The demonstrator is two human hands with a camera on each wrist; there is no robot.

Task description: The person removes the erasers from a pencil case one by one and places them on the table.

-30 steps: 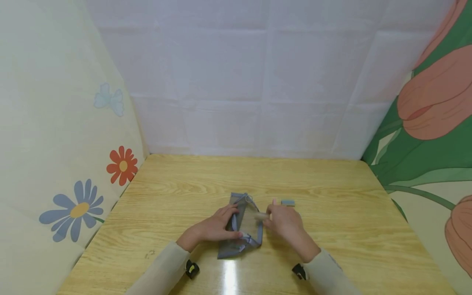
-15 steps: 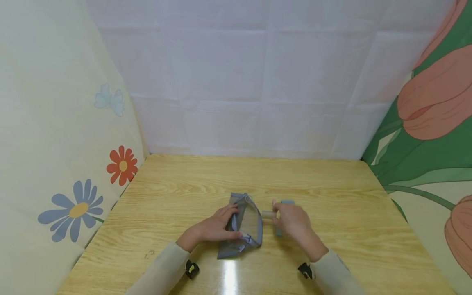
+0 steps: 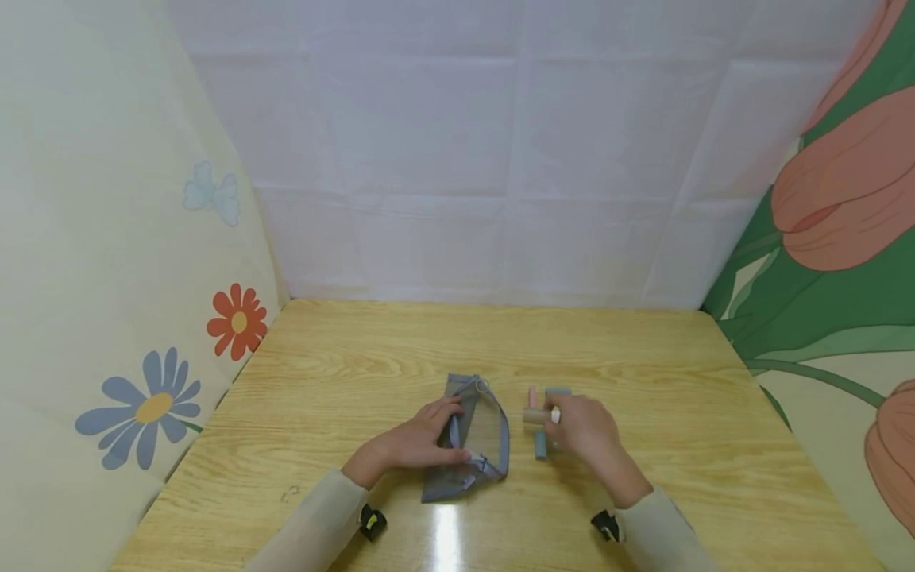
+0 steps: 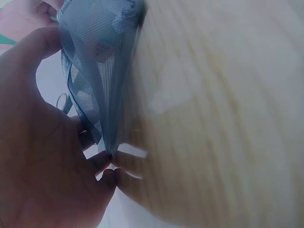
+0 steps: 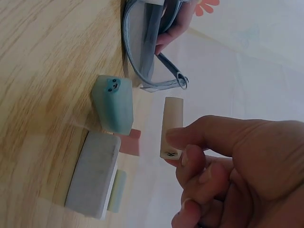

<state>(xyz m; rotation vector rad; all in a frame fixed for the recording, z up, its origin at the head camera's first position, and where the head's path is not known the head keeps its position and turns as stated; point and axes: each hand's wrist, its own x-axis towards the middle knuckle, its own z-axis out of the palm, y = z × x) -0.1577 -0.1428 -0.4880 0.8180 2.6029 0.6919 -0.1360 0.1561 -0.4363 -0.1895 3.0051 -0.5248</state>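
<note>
A blue-grey mesh pouch [image 3: 505,441] with a ring at its far end lies on the table, its mouth spread towards the right. My left hand [image 3: 418,437] grips its left side, thumb at the near end and fingers at the far end; the left wrist view has the mesh [image 4: 102,66] between thumb and fingers. To the right of the pouch, my right hand [image 3: 584,429] pinches a beige bar [image 3: 536,415] between thumb and fingers. A small dark mark shows on the end of this beige bar [image 5: 172,128] in the right wrist view.
Around the right hand stand a teal block [image 5: 114,107] with a small printed face, a white block [image 5: 92,173], a pink block [image 3: 532,396] and a blue-green block [image 3: 557,391]. White cloth [image 3: 457,159] hangs behind the table, with flowered cloths at both sides.
My right hand has drawn back to the right from the pouch's mouth with the beige bar, uncovering the pink and teal blocks. The left hand and pouch have stayed put.
</note>
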